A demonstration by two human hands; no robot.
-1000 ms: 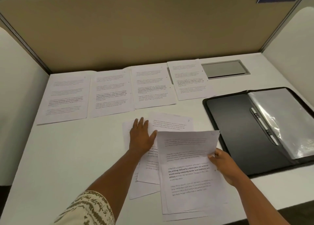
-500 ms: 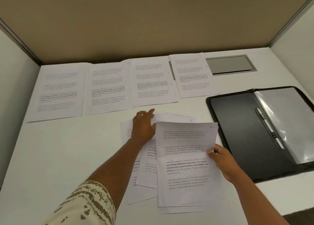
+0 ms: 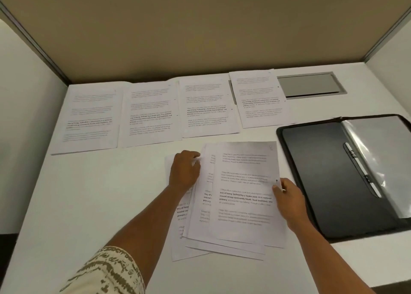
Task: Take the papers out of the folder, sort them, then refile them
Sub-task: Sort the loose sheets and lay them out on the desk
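Note:
A loose stack of printed papers (image 3: pixel 224 231) lies fanned out on the white desk in front of me. My right hand (image 3: pixel 289 201) pinches the right edge of the top sheet (image 3: pixel 244 182), which lies over the stack. My left hand (image 3: pixel 184 171) has its fingers curled on the left edge of a lower sheet near its top corner. Several printed sheets (image 3: pixel 151 113) lie side by side in a row along the back of the desk. The black folder (image 3: pixel 322 171) lies open at the right, its clear plastic sleeve (image 3: pixel 378 156) and metal fastener (image 3: pixel 360 171) showing.
A white desk (image 3: pixel 89 204) is boxed in by a tan back partition (image 3: pixel 200 27) and white side panels. A grey cable hatch (image 3: pixel 309 85) is set into the desk at the back right, just past the rightmost sheet.
My left hand went from flat on the stack to fingers curled at a sheet's edge. The right hand brought the top sheet left and down over the stack. The camera tilted down.

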